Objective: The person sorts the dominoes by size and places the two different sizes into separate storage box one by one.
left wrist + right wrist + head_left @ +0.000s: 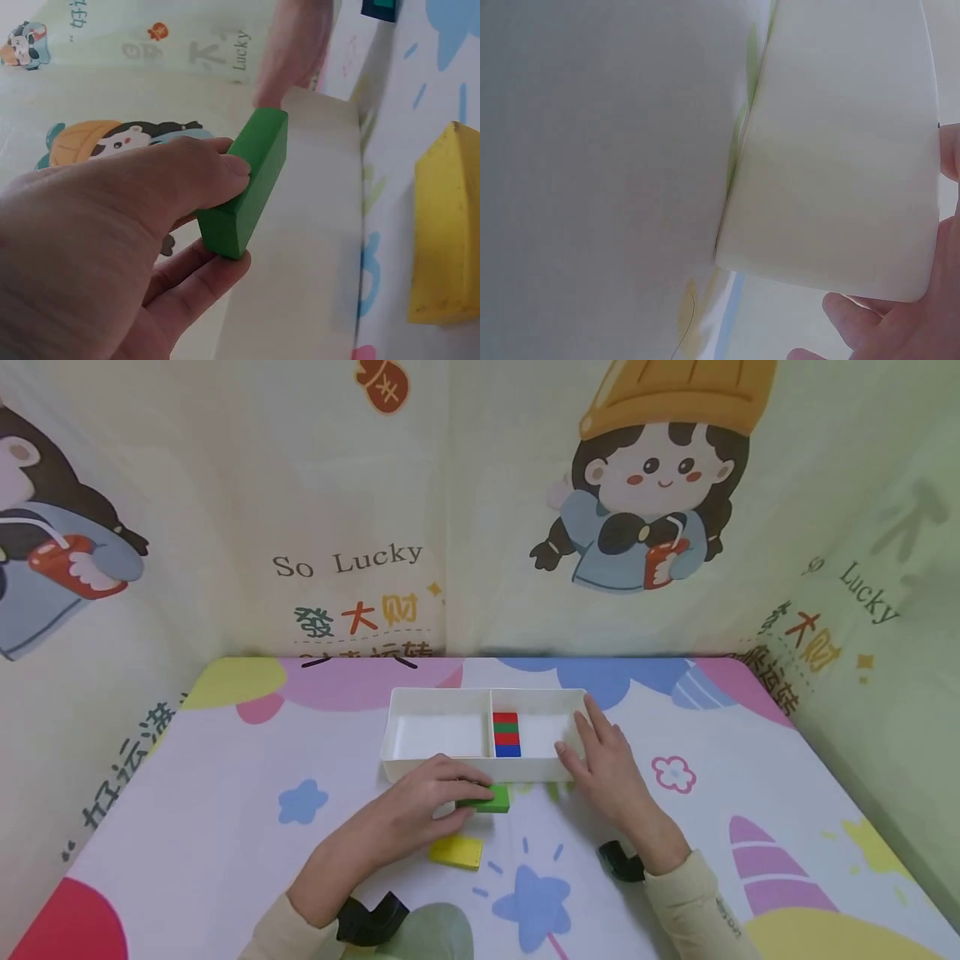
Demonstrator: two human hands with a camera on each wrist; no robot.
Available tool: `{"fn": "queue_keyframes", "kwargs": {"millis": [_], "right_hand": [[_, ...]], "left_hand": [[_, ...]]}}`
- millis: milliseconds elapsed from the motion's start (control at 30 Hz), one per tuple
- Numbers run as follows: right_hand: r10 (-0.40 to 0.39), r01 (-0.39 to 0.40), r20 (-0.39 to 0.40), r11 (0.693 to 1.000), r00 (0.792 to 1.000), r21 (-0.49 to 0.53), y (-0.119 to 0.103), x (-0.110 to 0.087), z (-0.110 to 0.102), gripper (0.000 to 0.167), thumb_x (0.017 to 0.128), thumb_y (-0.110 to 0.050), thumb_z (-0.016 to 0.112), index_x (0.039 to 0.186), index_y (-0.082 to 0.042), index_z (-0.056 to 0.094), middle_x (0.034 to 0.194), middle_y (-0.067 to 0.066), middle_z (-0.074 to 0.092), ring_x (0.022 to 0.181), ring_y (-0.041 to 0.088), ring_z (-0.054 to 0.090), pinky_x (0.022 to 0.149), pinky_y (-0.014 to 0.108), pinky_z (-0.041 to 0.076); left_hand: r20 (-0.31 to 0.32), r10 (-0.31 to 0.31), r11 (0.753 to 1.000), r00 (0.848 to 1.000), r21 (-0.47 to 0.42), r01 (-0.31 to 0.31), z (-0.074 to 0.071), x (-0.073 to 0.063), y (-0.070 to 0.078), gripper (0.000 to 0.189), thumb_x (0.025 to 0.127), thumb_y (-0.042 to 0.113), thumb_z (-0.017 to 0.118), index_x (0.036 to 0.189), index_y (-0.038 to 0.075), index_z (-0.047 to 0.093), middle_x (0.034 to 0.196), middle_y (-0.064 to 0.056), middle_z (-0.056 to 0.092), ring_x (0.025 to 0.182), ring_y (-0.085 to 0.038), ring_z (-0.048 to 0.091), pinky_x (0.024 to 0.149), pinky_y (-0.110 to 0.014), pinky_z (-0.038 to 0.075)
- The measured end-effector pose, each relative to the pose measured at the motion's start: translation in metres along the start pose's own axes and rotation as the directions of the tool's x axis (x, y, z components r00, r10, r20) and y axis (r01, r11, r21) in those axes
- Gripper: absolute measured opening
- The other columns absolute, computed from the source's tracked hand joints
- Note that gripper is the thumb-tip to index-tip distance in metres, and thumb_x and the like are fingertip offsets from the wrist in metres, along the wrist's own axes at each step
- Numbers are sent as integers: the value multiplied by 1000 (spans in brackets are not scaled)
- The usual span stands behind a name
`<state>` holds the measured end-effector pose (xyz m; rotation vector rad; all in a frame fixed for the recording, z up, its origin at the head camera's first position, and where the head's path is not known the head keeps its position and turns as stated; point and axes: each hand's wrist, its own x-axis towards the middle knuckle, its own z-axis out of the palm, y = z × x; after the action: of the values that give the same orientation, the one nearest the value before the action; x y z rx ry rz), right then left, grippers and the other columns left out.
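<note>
My left hand pinches a green rectangular block between thumb and fingers, just in front of a white two-compartment box. The left wrist view shows the thumb on one broad face and fingertips under the lower end. My right hand holds the box's right front corner, with its thumb over the rim and other fingers along the right end wall. In the right compartment, red, green and blue blocks stand in a row against the divider. A yellow block lies on the table below the left hand.
The box's left compartment has a bare floor. A patterned cloth covers the table, and printed curtains rise behind it and on both sides. Black wrist mounts sit under both wrists.
</note>
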<state>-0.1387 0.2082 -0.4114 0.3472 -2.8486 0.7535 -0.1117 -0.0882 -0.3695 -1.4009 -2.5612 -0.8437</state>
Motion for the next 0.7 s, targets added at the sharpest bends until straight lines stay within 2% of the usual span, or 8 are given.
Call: {"fn": "queue_keyframes", "kwargs": {"millis": [233,400,533,633,700], "right_hand": [[10,-10,5,1000,1000,3,1,-2,4,67,101,-33,52,148,11,34,165,21,14,147,47,23,120,63,15],[26,-26,24,1000,999,6,0,-2,3,67,101,-34,52,149,10,33,165,21,12,148,47,21,120,63,14],[20,-20,4,1000,1000,10,-1,-1,3,67,101,-33,52,148,10,34,165,20,13,148,45,21,121,62,13],[30,-30,10,999,1000,15,-2,-1,2,67,101,-35,52,149,9,34,166,19,13,149,44,21,121,62,13],[36,-36,17,999,999,15,-3,-1,1,68,101,-35,52,149,9,33,166,19,12,149,44,20,121,62,13]], "left_hand": [[-129,57,998,990,20,-55,-2,-6,-7,30,83,5,77,112,13,75,120,0,69,112,-17,60,90,-27,55],[-176,49,998,983,42,-42,-7,-9,-11,30,83,3,78,111,11,75,120,-1,69,111,-17,59,84,-22,55],[-179,30,999,983,36,-24,-8,-7,-13,31,82,1,78,111,10,75,121,-1,69,111,-16,58,82,-20,55],[-152,9,999,988,38,-3,-8,-6,-13,31,83,2,77,112,12,75,121,0,69,111,-15,58,80,-18,55],[-134,-5,998,991,55,13,-8,-5,-14,30,84,4,76,113,12,75,122,0,69,112,-16,58,83,-20,55]]}}
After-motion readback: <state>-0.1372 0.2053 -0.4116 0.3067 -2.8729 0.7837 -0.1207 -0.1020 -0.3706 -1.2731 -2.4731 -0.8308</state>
